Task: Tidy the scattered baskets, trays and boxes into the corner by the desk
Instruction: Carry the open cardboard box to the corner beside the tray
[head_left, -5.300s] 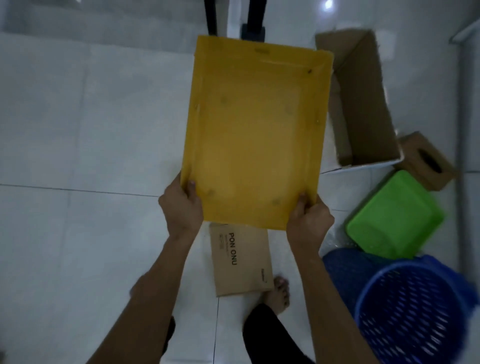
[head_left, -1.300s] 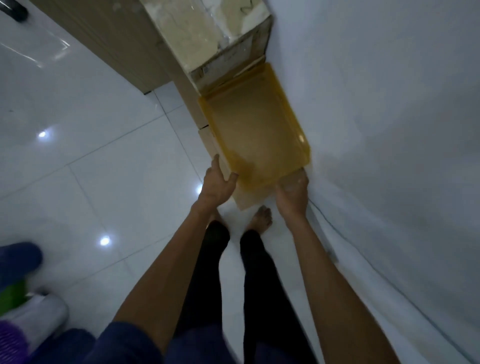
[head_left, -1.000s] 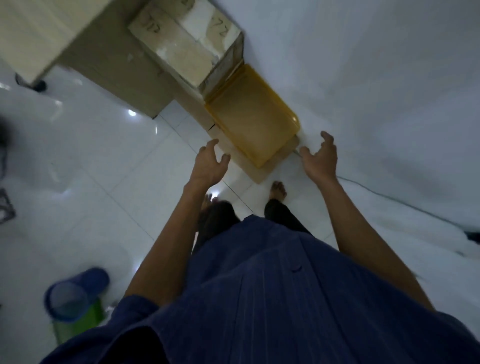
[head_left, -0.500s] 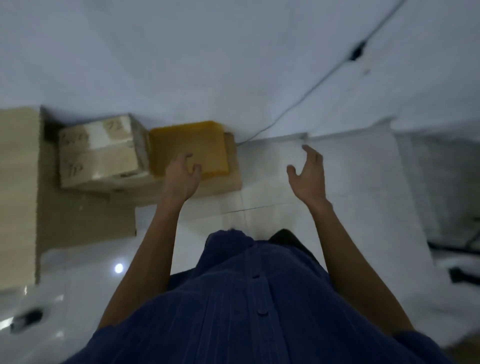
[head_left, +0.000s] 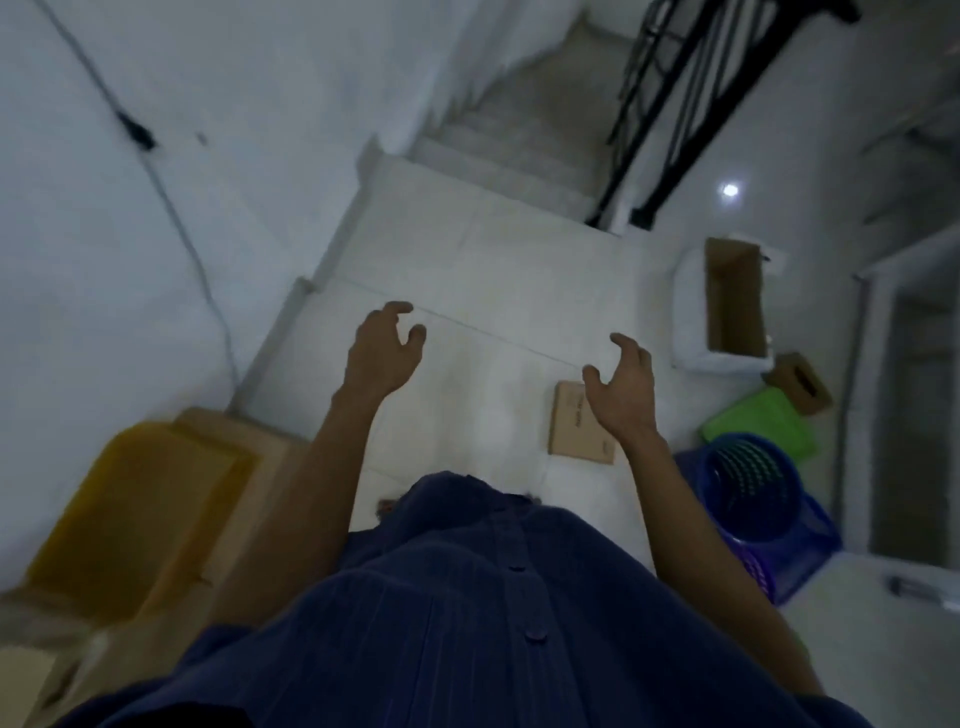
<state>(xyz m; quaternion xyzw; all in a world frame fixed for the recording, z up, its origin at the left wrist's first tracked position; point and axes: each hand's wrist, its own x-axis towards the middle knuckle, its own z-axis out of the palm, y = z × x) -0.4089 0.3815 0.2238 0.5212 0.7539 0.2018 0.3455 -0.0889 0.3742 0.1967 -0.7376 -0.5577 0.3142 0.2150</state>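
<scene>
A plain white wall (head_left: 104, 270) fills the left side, with a thin dark cable (head_left: 174, 208) running down it, and the floor (head_left: 493, 280) is laid in large glossy white tiles with fine grout lines. Ahead, pale steps (head_left: 524, 130) climb beside a black metal railing (head_left: 670, 104), and a small bright spot of light (head_left: 730, 190) glints on the tiles near its foot. A pale-framed doorway (head_left: 914, 415) opens on the far right, and the whole room is dim
</scene>
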